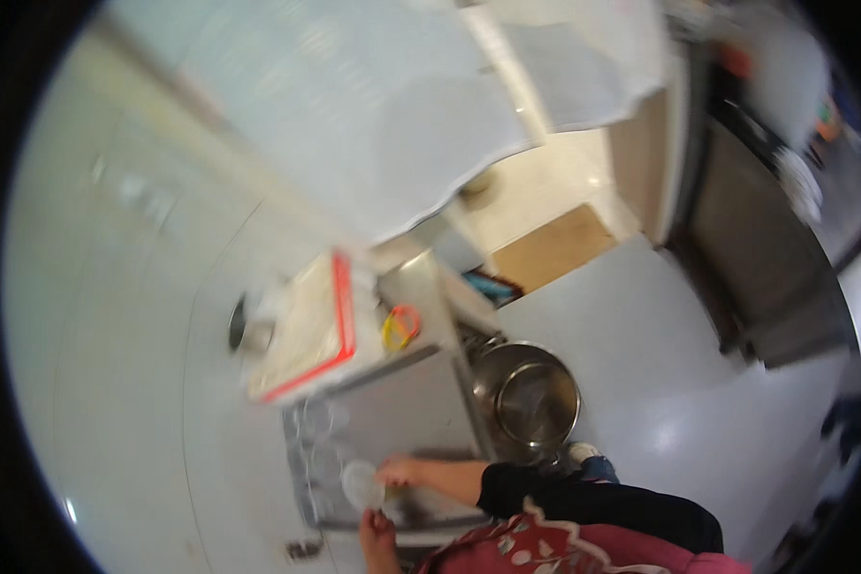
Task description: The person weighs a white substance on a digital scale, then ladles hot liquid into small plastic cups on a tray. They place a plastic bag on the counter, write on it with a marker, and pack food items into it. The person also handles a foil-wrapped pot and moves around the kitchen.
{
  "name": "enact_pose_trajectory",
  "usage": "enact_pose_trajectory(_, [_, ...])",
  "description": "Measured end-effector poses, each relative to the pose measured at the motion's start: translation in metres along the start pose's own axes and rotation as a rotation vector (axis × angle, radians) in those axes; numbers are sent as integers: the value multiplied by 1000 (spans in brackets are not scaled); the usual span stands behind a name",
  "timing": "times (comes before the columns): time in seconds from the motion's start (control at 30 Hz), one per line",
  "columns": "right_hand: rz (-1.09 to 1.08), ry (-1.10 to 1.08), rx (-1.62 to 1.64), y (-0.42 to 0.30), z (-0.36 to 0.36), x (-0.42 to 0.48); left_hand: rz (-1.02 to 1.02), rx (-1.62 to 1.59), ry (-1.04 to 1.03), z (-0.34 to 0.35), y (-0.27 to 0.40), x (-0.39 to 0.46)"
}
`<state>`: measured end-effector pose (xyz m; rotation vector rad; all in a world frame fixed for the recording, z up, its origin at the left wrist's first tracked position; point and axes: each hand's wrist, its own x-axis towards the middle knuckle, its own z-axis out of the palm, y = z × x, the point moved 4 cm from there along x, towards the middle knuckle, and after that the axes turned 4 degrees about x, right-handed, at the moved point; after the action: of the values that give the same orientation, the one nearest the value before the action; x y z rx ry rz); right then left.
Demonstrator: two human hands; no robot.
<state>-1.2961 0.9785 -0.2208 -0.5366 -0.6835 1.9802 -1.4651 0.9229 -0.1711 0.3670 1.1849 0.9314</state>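
A round, translucent whitish container or lid (363, 486) is between my two hands, over the metal tray or tray-like worktop (402, 409). My right hand (400, 471), below a black sleeve, grips its right edge. At its lower edge, my left hand (378, 525) has its fingers closed on the rim. Several clear round containers (328, 459) stand along the left side of the metal surface, close to the one I hold. Motion blur hides their details and the exact placing of my fingers.
A large steel pot (527, 402) stands beside the worktop. Further back are a white box with red edges (308, 337), orange and yellow rings (402, 327), and a metal container (251, 334). Pale cloths (445, 129) hang above. A brown panel (556, 244) lies beyond the pot.
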Motion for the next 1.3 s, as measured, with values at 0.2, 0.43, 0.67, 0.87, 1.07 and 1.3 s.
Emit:
enact_pose_trajectory(0.2, [318, 144, -452, -43, 29, -23, 91, 147, 11, -40, 9, -10])
enact_pose_trajectory(0.43, [379, 146, -454, -61, 32, -1, 171, 94, 18, -22, 19, -26])
enact_pose_trajectory(0.67, [488, 48, -133, -37, 9, -3, 233, 173, 176, -14, 35, -19])
enact_pose_trajectory(0.87, [382, 111, -638, -73, 45, 6, 316, 325, 250, -25, 46, -16])
enact_pose_trajectory(1.07, [467, 80, -758, -76, 52, 36, 312, 334, 227, -24, 53, -17])
enact_pose_trajectory(1.3, [629, 12, -299, -50, 37, 33, 321, 437, 227, -29, 59, -12])
